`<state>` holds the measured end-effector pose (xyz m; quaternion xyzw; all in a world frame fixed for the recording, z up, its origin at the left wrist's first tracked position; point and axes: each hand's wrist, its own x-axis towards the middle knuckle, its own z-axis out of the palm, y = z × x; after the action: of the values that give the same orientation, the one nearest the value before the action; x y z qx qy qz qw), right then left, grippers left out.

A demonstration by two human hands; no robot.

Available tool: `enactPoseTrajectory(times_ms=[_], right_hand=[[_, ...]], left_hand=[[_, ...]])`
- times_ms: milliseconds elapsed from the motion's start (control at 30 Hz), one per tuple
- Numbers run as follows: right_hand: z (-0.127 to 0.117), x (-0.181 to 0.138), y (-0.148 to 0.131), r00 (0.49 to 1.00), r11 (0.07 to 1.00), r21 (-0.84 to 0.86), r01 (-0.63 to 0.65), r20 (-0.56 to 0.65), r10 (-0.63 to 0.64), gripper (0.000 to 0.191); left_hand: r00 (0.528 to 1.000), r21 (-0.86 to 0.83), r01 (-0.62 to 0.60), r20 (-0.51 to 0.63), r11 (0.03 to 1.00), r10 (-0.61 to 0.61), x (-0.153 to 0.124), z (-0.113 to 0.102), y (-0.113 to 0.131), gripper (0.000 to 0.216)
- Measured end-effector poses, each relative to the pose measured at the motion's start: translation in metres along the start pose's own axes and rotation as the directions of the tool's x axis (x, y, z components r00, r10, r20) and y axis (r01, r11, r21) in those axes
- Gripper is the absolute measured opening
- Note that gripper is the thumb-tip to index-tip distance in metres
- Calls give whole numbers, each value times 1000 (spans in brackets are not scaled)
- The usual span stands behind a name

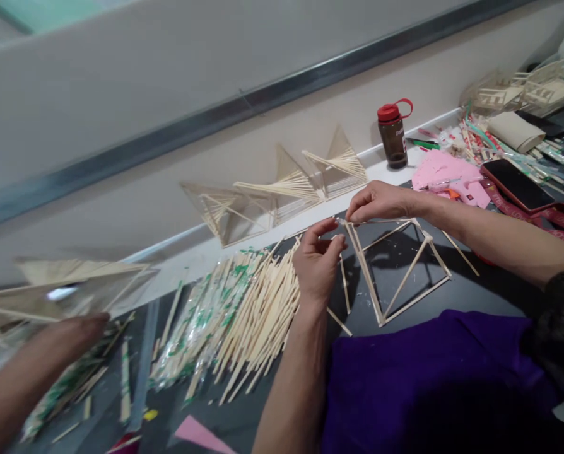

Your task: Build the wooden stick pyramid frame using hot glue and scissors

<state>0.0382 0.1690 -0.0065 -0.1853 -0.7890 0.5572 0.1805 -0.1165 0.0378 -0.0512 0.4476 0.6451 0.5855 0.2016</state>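
A frame of joined wooden sticks (371, 284), some paired side by side, stands on the dark table in front of me. My right hand (381, 200) is closed at its upper left corner, the fingertips pinching the stick end there. Just left of that corner is my left hand (317, 261), its fingers half curled and the thumb and forefinger apart. The forefinger's tip comes close to the corner; whether it touches is unclear. Whitish blobs show at some joints of the frame. Loose chopsticks (263, 302) lie in a heap left of my left hand.
Wrapped chopsticks (201, 315) lie beside the heap. Finished stick structures (282, 186) lean along the wall. A red-capped bottle (393, 135), a pink glue gun (471, 192) and a phone (516, 183) are at right. Another person's blurred arm (50, 359) reaches in at left.
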Motion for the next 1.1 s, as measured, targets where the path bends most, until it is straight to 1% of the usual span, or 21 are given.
enactPoseTrajectory(times_ms=[167, 333, 467, 667, 833, 1000, 1100], right_hand=[[5, 0, -7, 1000, 1000, 5, -18, 9, 18, 6], [6, -2, -10, 1000, 1000, -27, -14, 0, 14, 4], [4, -2, -8, 1000, 999, -38, 5, 11, -5, 4], [5, -4, -6, 1000, 999, 27, 16, 13, -17, 3], [4, -8, -8, 1000, 1000, -6, 25, -7, -25, 2], [3, -9, -4, 1000, 1000, 10, 29, -6, -29, 3], [4, -8, -2, 998, 999, 7, 49, -26, -49, 5]], left_hand=[[1000, -69, 2, 28, 998, 0, -2, 11, 4, 30], [999, -73, -8, 52, 997, 12, -2, 15, 1, 23], [998, -34, -24, 63, 999, 26, -2, 15, -3, 20], [994, 47, -84, 70, 995, 80, -2, 14, -4, 18], [987, 107, -136, 95, 985, 126, -3, 13, -9, 18], [980, 107, -183, 94, 977, 174, -1, 15, -17, 16], [979, 108, -196, 83, 975, 187, 0, 16, -19, 15]])
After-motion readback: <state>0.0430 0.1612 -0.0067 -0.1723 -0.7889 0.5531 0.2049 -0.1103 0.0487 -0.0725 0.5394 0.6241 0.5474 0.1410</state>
